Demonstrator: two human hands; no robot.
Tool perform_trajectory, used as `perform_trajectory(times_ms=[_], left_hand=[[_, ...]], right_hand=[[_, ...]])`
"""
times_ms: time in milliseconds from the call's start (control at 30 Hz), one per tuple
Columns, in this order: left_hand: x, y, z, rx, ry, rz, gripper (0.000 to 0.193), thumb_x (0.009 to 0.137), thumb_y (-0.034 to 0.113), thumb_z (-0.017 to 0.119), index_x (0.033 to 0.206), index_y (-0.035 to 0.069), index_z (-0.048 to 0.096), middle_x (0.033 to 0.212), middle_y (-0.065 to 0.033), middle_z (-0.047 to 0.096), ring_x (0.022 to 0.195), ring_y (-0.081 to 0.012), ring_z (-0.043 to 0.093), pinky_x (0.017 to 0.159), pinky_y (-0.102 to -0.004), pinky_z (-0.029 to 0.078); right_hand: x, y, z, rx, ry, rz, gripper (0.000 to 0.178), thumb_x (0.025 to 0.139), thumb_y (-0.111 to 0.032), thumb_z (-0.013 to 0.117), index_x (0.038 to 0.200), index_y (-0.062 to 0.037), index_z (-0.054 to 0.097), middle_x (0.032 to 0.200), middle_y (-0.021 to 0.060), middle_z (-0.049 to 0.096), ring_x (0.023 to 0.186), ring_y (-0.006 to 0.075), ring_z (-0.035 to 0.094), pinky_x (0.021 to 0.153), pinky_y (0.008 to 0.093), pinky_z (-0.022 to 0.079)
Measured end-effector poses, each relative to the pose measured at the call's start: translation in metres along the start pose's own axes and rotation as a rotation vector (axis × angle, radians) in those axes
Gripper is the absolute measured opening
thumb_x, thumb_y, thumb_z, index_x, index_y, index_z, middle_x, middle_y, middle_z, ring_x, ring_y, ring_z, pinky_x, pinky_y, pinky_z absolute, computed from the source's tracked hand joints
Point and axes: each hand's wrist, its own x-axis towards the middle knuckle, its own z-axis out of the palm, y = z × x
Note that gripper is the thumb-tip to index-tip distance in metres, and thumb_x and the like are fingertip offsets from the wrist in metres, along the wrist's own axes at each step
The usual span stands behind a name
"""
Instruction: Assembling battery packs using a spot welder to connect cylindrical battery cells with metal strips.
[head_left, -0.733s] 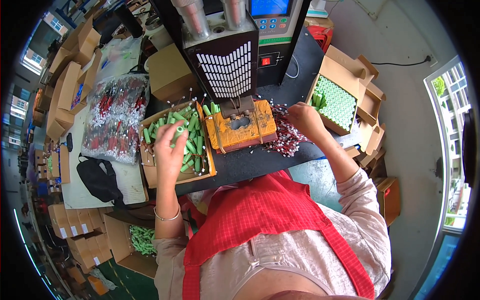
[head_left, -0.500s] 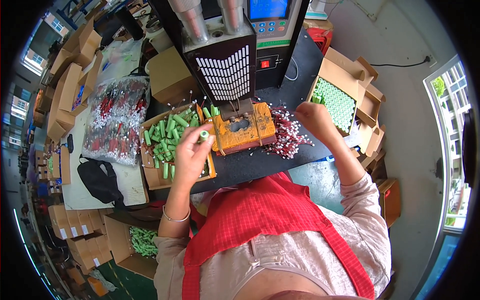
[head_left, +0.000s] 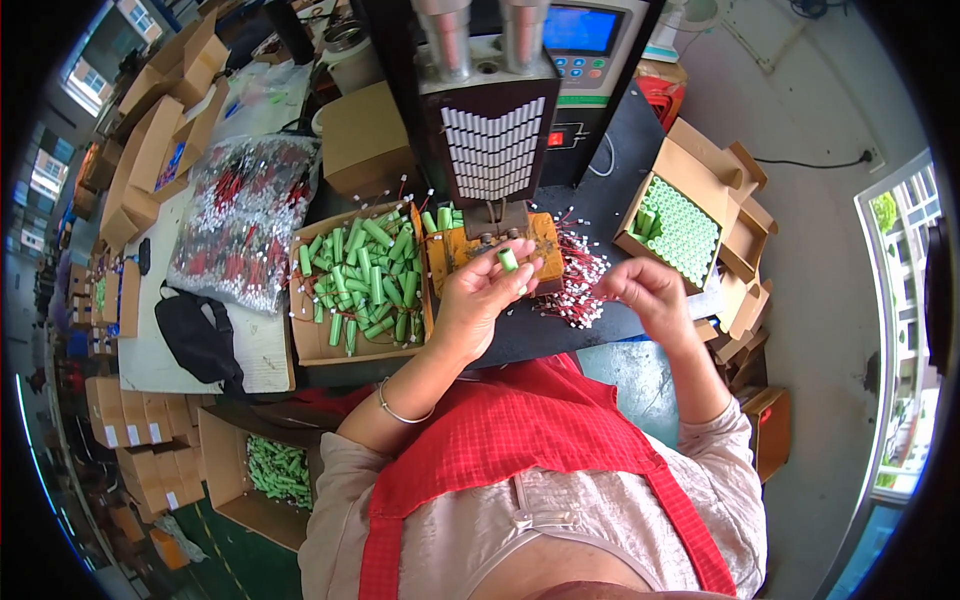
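My left hand (head_left: 472,308) pinches a green cylindrical battery cell (head_left: 509,260) between thumb and fingers, its pale end turned up. It is just in front of the orange-taped block (head_left: 452,256) under the black machine head (head_left: 490,140), and partly covers the block. My right hand (head_left: 655,300) is closed, thumb against fingers, at the right edge of a pile of red and black wires with white connectors (head_left: 575,300). Whatever its fingertips hold, if anything, is too small to make out.
Left of the block, an open carton (head_left: 312,345) holds loose green cells with wires. At right, another carton (head_left: 690,150) holds upright green cells in rows. Bagged wires (head_left: 235,225) and a black pouch (head_left: 197,340) lie at left. Behind the head stands a control panel (head_left: 580,68).
My left hand has moved right with the cell, from beside the loose-cell carton to in front of the block. My right hand has come down and slightly right. The view has shifted somewhat.
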Motion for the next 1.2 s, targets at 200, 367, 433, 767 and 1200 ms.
perform_trajectory(times_ms=[200,367,433,767,1200], left_hand=[[-0.009,-0.003,-0.009,-0.037,-0.094,-0.033,0.027,0.083,0.003,0.060,0.109,0.000,0.054,0.094,-0.0066,0.061,0.084,-0.0149,0.061,0.078,-0.0263,0.049],[-0.014,-0.005,-0.010,0.116,-0.092,0.036,0.023,0.081,0.002,0.062,0.104,-0.001,0.057,0.088,-0.0008,0.059,0.081,-0.0072,0.058,0.073,-0.0201,0.048],[-0.016,-0.006,-0.009,0.207,-0.056,0.025,0.024,0.081,0.003,0.062,0.104,-0.002,0.057,0.088,0.0004,0.059,0.081,-0.0060,0.057,0.072,-0.0194,0.048],[-0.016,0.017,-0.041,0.548,0.098,0.421,0.026,0.078,-0.006,0.062,0.103,-0.001,0.059,0.091,-0.0003,0.047,0.079,-0.0066,0.054,0.068,-0.0172,0.046],[-0.096,0.003,-0.092,0.571,0.039,0.272,0.028,0.078,-0.011,0.059,0.104,-0.002,0.057,0.097,-0.0052,0.050,0.087,-0.0136,0.059,0.078,-0.0239,0.049]], right_hand=[[-0.010,0.034,0.027,0.291,-0.211,0.167,0.015,0.090,-0.015,0.054,0.093,-0.0007,0.058,0.086,0.0094,0.064,0.080,0.0140,0.060,0.073,0.0272,0.047],[-0.003,0.014,0.050,0.228,-0.131,0.088,0.019,0.088,-0.009,0.055,0.103,0.0013,0.056,0.088,0.0090,0.064,0.083,0.0147,0.061,0.075,0.0272,0.049],[0.004,0.003,0.059,-0.004,-0.068,0.130,0.014,0.086,-0.008,0.059,0.094,0.0026,0.060,0.082,0.0071,0.064,0.075,0.0113,0.061,0.069,0.0236,0.050],[0.012,0.013,0.062,-0.276,-0.062,0.135,0.013,0.086,-0.008,0.058,0.092,0.0030,0.062,0.081,0.0061,0.064,0.074,0.0109,0.061,0.068,0.0237,0.050],[-0.032,0.065,0.096,-0.267,-0.508,-0.142,0.015,0.081,-0.002,0.057,0.095,0.0035,0.061,0.096,0.0175,0.062,0.091,0.0309,0.060,0.080,0.0346,0.048]])
